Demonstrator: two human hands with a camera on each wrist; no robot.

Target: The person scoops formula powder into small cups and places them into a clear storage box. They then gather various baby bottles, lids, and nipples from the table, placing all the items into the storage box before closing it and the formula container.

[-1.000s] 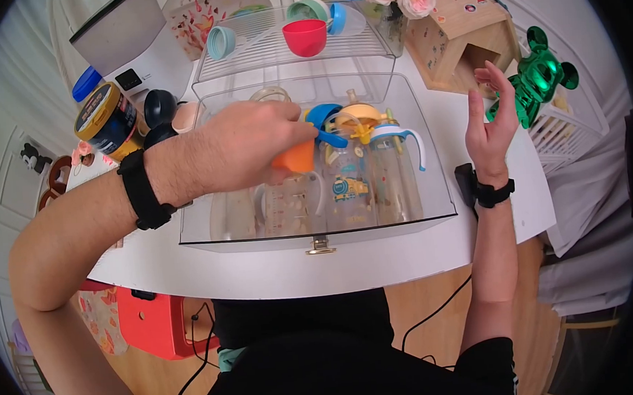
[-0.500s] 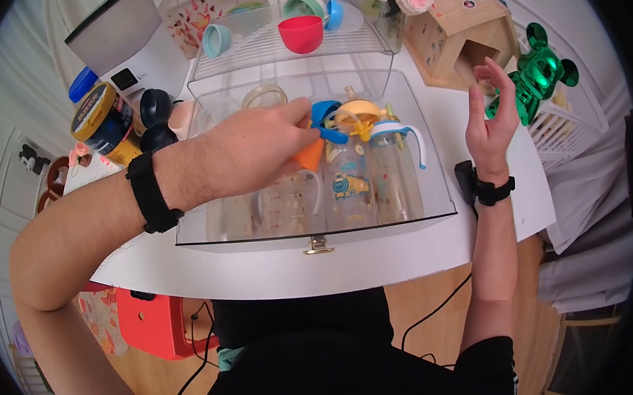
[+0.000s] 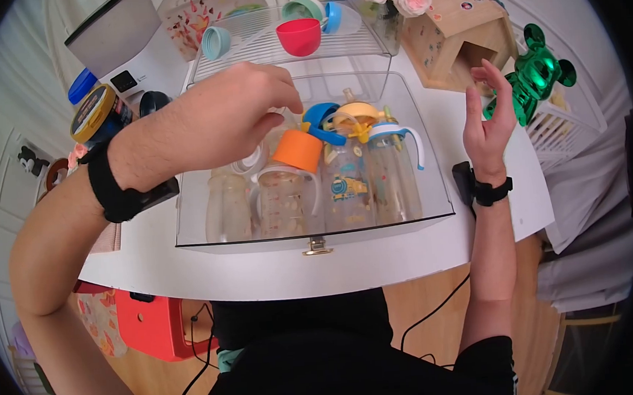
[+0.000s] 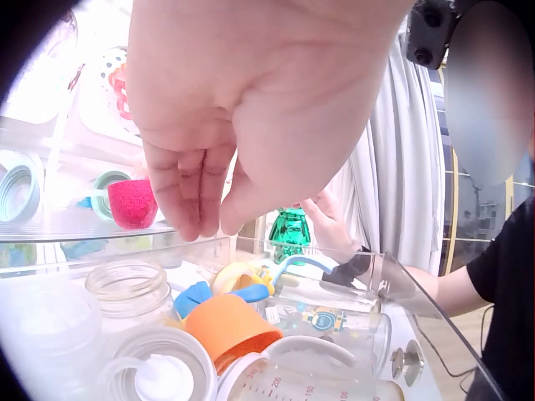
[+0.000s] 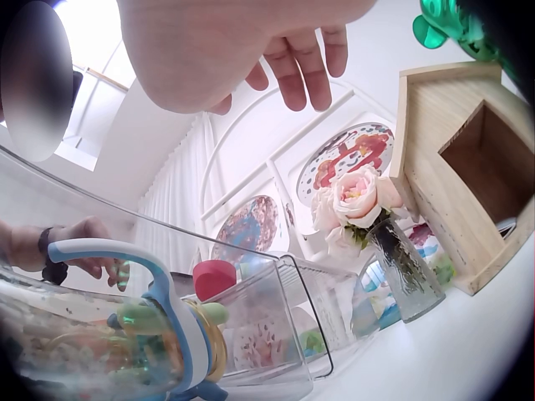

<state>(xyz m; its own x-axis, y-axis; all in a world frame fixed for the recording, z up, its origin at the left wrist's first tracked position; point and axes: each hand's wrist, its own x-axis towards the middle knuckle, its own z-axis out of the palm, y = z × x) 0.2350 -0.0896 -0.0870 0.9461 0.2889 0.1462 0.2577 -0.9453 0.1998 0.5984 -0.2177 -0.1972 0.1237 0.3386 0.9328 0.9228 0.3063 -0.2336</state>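
Overhead, white table [image 3: 278,273] bears clear bin [image 3: 419,190], wooden house [image 3: 459,26]; both hands spread, empty.

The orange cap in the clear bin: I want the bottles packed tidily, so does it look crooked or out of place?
Yes. The orange cap sits tilted on top of a handled bottle rather than seated squarely. The left hand hovers above it, holding nothing. The other bottles lie side by side in the clear bin.
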